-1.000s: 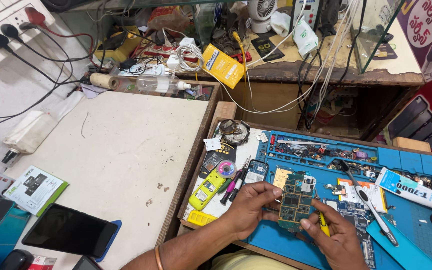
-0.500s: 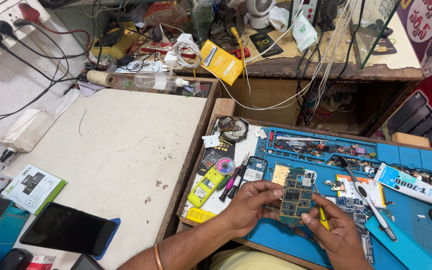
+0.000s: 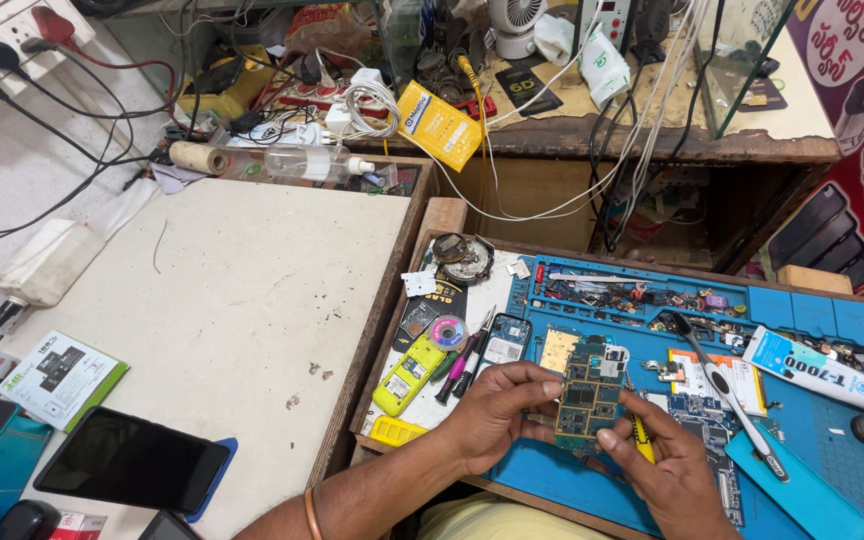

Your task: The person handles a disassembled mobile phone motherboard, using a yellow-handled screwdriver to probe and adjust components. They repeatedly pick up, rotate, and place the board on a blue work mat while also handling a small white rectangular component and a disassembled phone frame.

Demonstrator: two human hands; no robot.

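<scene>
My left hand (image 3: 497, 413) grips a green phone circuit board (image 3: 586, 398) by its left edge, just above the blue repair mat (image 3: 802, 470). My right hand (image 3: 674, 475) steadies the board's lower right corner with the thumb and holds a yellow-handled tool (image 3: 642, 438) between its fingers. The tool's tip is hidden behind the board and fingers. A copper bangle sits on my left wrist.
On the mat lie a white glue tube (image 3: 814, 366), a grey spudger (image 3: 722, 388), small parts and another board. Left of it are a yellow phone (image 3: 409, 374), a tape roll (image 3: 447, 332) and screwdrivers. A dark phone (image 3: 132, 462) and a green box (image 3: 60, 377) rest on the white counter. Cables crowd the back shelf.
The view has shifted slightly. Both hands and the board stay in nearly the same place over the mat, with my fingers adjusting a little on the board.
</scene>
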